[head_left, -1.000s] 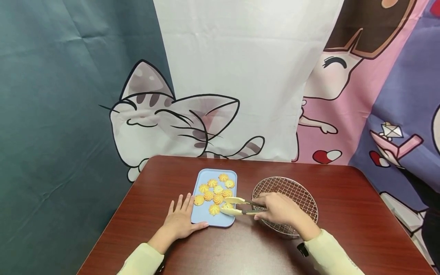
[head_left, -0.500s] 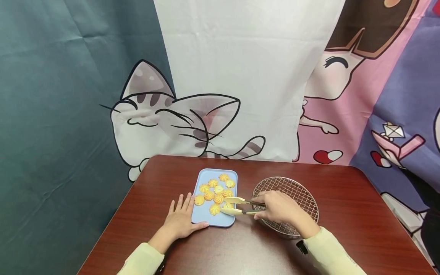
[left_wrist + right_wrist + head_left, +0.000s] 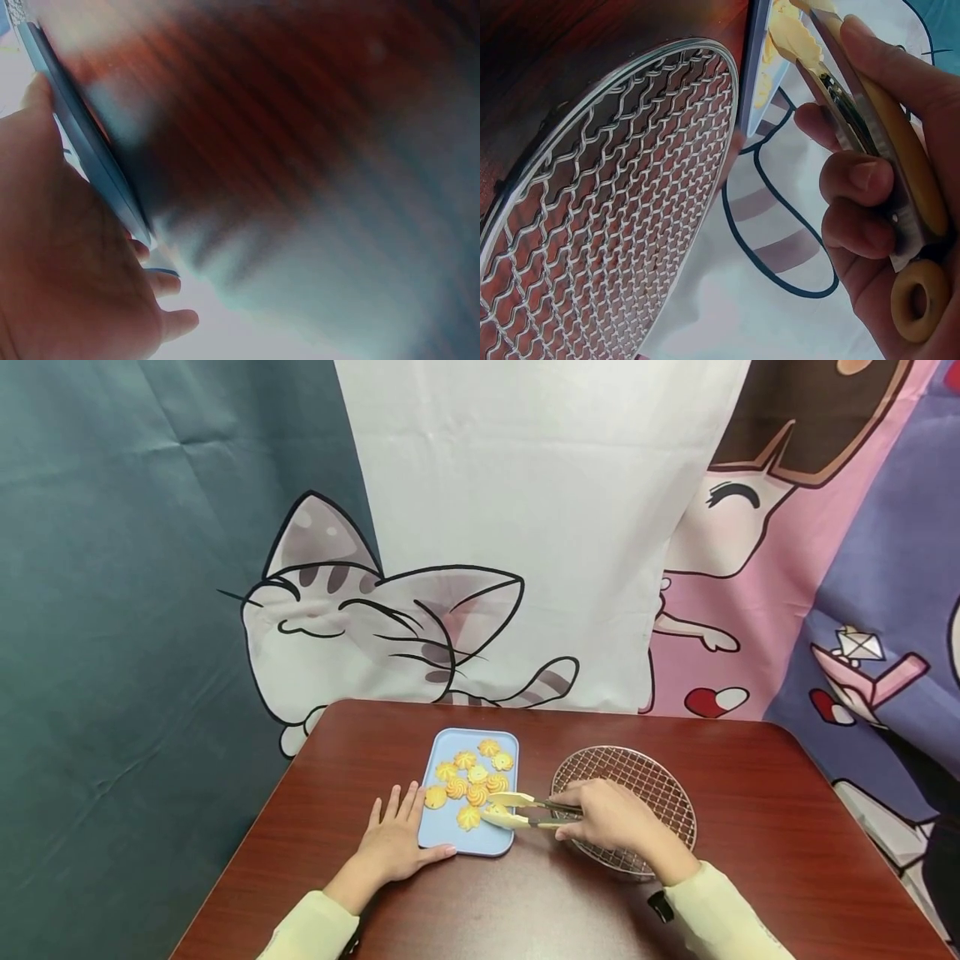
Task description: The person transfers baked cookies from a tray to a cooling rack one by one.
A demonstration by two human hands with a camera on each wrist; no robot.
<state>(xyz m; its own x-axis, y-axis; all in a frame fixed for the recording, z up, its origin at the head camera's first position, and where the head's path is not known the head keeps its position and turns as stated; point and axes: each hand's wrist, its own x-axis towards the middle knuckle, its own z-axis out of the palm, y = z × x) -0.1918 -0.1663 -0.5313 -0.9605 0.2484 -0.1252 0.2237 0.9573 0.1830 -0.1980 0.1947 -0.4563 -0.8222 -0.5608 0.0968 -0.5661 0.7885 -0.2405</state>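
Observation:
A light blue tray [image 3: 480,843] lies on the table with several piped yellow cookies [image 3: 468,817] on it. My left hand [image 3: 392,843] is spread flat at the tray's left side, fingers straight, the thumb along its front edge; the left wrist view shows this hand [image 3: 82,255] against the tray's dark-looking rim [image 3: 90,142]. With curled fingers my right hand [image 3: 611,814] grips a pair of tongs [image 3: 536,823], cream at the tips. The tong tips stand either side of a cookie at the tray's right edge. In the right wrist view, the fingers [image 3: 855,176] wrap the tong handles [image 3: 907,150].
Right of the tray is a round wire rack [image 3: 660,785] with a metal rim, partly under my right hand. The brown table [image 3: 765,827] backs onto a hanging cloth [image 3: 525,527] printed with a cartoon cat.
Almost nothing differs. The hands, tongs, tray and cookies keep the same places, apart from a slight shift of the whole view.

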